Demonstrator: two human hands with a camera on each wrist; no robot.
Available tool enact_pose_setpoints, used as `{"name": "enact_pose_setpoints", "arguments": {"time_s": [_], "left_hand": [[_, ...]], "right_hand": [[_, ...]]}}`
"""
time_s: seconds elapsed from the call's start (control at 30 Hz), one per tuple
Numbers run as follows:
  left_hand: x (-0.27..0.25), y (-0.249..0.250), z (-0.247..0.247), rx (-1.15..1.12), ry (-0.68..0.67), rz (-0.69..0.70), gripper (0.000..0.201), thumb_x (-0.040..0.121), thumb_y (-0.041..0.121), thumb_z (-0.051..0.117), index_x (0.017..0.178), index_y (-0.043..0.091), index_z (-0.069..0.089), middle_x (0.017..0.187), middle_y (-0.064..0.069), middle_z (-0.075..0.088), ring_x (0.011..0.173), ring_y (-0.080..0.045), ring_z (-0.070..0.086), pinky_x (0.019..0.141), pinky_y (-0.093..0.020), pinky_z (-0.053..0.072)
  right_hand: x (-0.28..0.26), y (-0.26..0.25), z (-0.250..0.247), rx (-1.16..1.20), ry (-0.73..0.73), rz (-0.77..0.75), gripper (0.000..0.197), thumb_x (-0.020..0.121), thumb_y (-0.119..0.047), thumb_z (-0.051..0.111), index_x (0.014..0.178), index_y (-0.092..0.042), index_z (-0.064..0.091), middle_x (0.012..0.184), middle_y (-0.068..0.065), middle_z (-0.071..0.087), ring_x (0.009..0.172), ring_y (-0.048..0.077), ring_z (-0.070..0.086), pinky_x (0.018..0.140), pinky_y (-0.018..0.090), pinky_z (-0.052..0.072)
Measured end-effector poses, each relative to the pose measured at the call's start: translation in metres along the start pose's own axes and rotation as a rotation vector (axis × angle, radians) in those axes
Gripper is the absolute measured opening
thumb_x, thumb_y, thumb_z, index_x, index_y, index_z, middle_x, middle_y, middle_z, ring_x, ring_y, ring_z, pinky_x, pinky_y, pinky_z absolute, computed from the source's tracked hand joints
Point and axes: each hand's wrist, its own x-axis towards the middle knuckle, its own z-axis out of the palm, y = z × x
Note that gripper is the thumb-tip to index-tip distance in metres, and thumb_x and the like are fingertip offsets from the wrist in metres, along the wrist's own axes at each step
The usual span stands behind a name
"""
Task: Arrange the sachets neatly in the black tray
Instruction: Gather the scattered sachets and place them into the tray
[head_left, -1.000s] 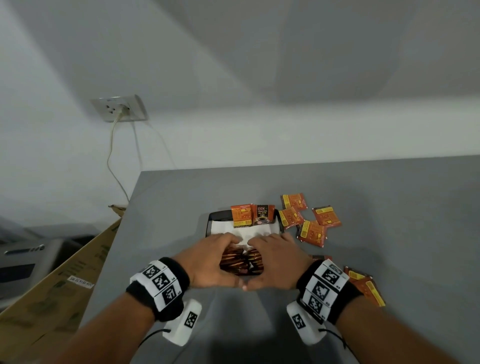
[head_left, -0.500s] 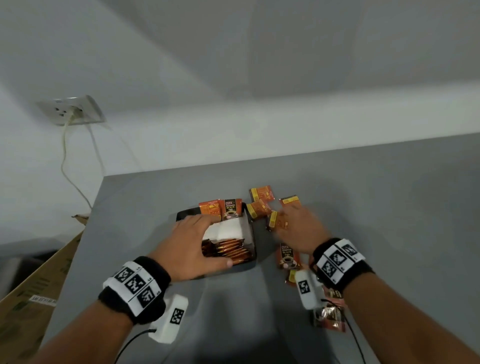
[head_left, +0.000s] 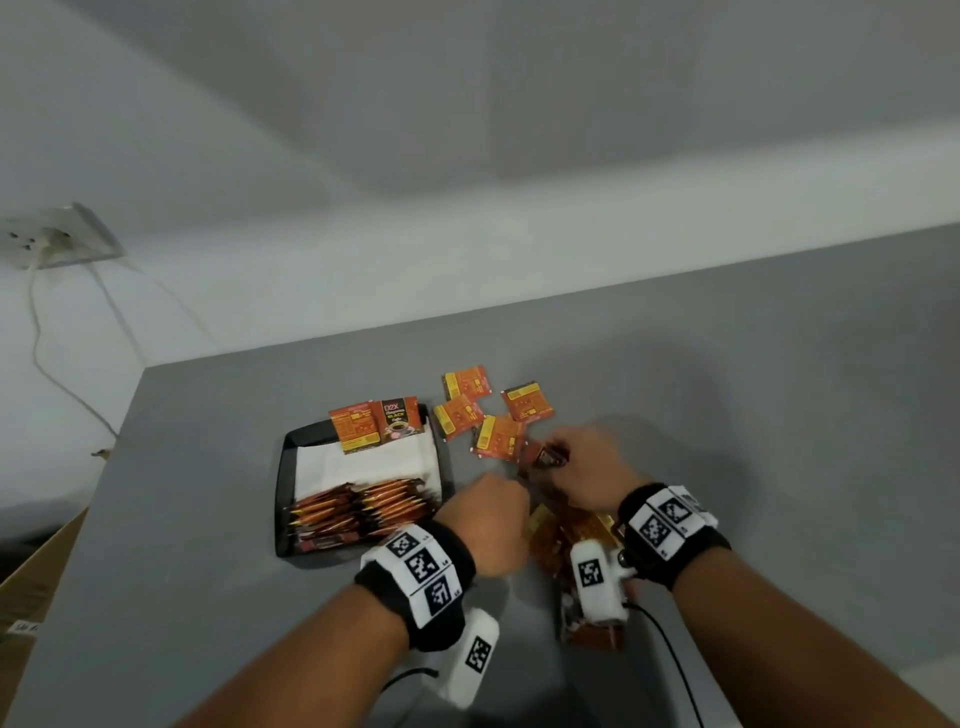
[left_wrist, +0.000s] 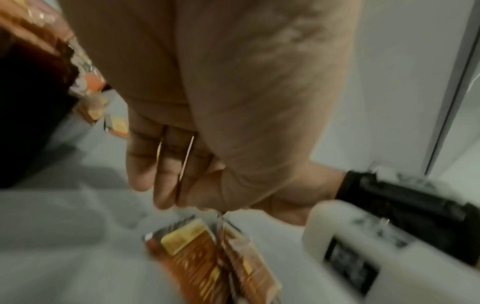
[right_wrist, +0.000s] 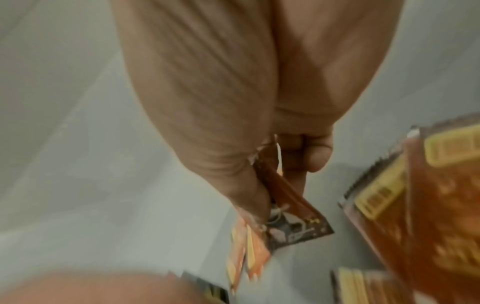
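The black tray (head_left: 283, 493), lined with white paper, lies left of centre on the grey table. Orange sachets (head_left: 358, 506) are packed on edge in its near end, and two more (head_left: 379, 423) stand at its far rim. Right of the tray, my right hand (head_left: 558, 457) (right_wrist: 283, 181) pinches a few sachets (right_wrist: 293, 222) between thumb and fingers. My left hand (head_left: 488, 514) (left_wrist: 182, 185) sits beside it with fingers curled, thumb and fingers meeting on the top corner of a sachet (left_wrist: 246, 257). Loose sachets (head_left: 488, 410) lie beyond the hands, others (head_left: 550, 530) under my wrists.
A wall socket with a cable (head_left: 62, 234) is on the wall at far left. A cardboard box (head_left: 31, 582) stands below the table's left edge. More sachets (head_left: 592, 634) lie near my right forearm.
Both hands left the stack in the tray. The right hand went first to the loose sachets on the right and took hold of some; the left hand followed to the tray's right side.
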Motion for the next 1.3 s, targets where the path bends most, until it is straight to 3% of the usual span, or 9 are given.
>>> {"name": "enact_pose_setpoints", "arguments": {"time_s": [0.07, 0.17, 0.27, 0.43, 0.53, 0.67, 0.9, 1.07, 1.3], "left_hand": [[0.01, 0.002, 0.015, -0.039, 0.011, 0.016, 0.013, 0.082, 0.007, 0.057, 0.088, 0.007, 0.068, 0.098, -0.012, 0.068, 0.092, -0.029, 0.066, 0.081, -0.042, 0.058], [0.022, 0.001, 0.034, -0.065, 0.084, 0.147, 0.031, 0.08, 0.014, 0.066, 0.111, 0.014, 0.064, 0.119, -0.003, 0.064, 0.115, -0.02, 0.054, 0.102, -0.034, 0.043], [0.029, 0.001, 0.041, 0.009, 0.147, 0.186, 0.032, 0.08, 0.021, 0.069, 0.109, 0.022, 0.057, 0.113, 0.004, 0.059, 0.11, -0.016, 0.047, 0.097, -0.034, 0.039], [0.037, -0.003, 0.031, 0.089, 0.069, 0.041, 0.047, 0.081, 0.026, 0.07, 0.125, 0.029, 0.051, 0.12, 0.001, 0.054, 0.116, -0.019, 0.048, 0.102, -0.043, 0.039], [0.039, 0.003, 0.016, 0.002, 0.114, -0.008, 0.016, 0.089, 0.02, 0.064, 0.095, 0.027, 0.052, 0.093, 0.003, 0.059, 0.089, -0.02, 0.062, 0.074, -0.03, 0.048], [0.055, 0.013, 0.001, -0.172, 0.187, -0.088, 0.023, 0.09, 0.013, 0.06, 0.079, 0.023, 0.043, 0.078, 0.003, 0.053, 0.069, -0.014, 0.051, 0.055, -0.024, 0.034], [0.078, 0.025, 0.018, -0.255, 0.023, -0.062, 0.049, 0.088, 0.018, 0.067, 0.133, 0.024, 0.049, 0.125, -0.006, 0.06, 0.101, -0.025, 0.065, 0.084, -0.036, 0.058], [0.081, 0.028, 0.026, -0.206, 0.048, -0.061, 0.046, 0.086, 0.021, 0.072, 0.128, 0.027, 0.056, 0.123, -0.005, 0.043, 0.096, -0.024, 0.055, 0.084, -0.029, 0.047], [0.08, 0.036, 0.027, -0.227, -0.025, 0.017, 0.047, 0.079, 0.019, 0.077, 0.121, 0.024, 0.056, 0.117, -0.001, 0.043, 0.103, -0.024, 0.057, 0.083, -0.028, 0.046]], "right_hand": [[-0.005, 0.008, -0.021, 0.11, 0.06, 0.015, 0.019, 0.082, -0.013, 0.076, 0.075, -0.027, 0.065, 0.073, -0.011, 0.066, 0.069, 0.001, 0.06, 0.061, 0.016, 0.041], [-0.012, 0.021, -0.042, 0.239, 0.088, 0.091, 0.008, 0.082, -0.01, 0.074, 0.087, -0.013, 0.07, 0.085, 0.008, 0.073, 0.085, 0.025, 0.069, 0.079, 0.041, 0.054], [-0.02, 0.032, -0.049, 0.275, 0.041, 0.107, 0.021, 0.077, -0.001, 0.076, 0.092, -0.013, 0.067, 0.089, 0.012, 0.073, 0.086, 0.033, 0.071, 0.081, 0.051, 0.06], [-0.027, 0.042, -0.046, 0.308, -0.029, 0.146, 0.041, 0.07, 0.016, 0.074, 0.097, -0.012, 0.061, 0.096, 0.017, 0.071, 0.079, 0.033, 0.074, 0.072, 0.05, 0.063], [-0.031, 0.042, -0.044, 0.214, -0.091, 0.111, 0.03, 0.078, 0.011, 0.068, 0.093, -0.013, 0.063, 0.097, 0.011, 0.069, 0.082, 0.026, 0.07, 0.068, 0.039, 0.062], [-0.039, 0.037, -0.034, -0.116, -0.222, 0.062, 0.023, 0.09, -0.006, 0.057, 0.1, -0.026, 0.06, 0.094, -0.006, 0.062, 0.094, 0.018, 0.063, 0.078, 0.03, 0.049], [-0.049, 0.046, -0.007, -0.352, -0.204, -0.03, 0.061, 0.085, -0.029, 0.075, 0.137, -0.018, 0.045, 0.132, 0.004, 0.047, 0.118, 0.024, 0.053, 0.1, 0.039, 0.048], [-0.052, 0.054, -0.008, -0.395, -0.147, -0.086, 0.055, 0.089, -0.032, 0.07, 0.134, -0.012, 0.045, 0.134, 0.006, 0.052, 0.125, 0.023, 0.045, 0.106, 0.032, 0.034], [-0.055, 0.059, -0.008, -0.319, -0.117, -0.067, 0.053, 0.088, -0.031, 0.07, 0.132, -0.015, 0.044, 0.126, 0.007, 0.058, 0.115, 0.026, 0.056, 0.099, 0.041, 0.047]]}}
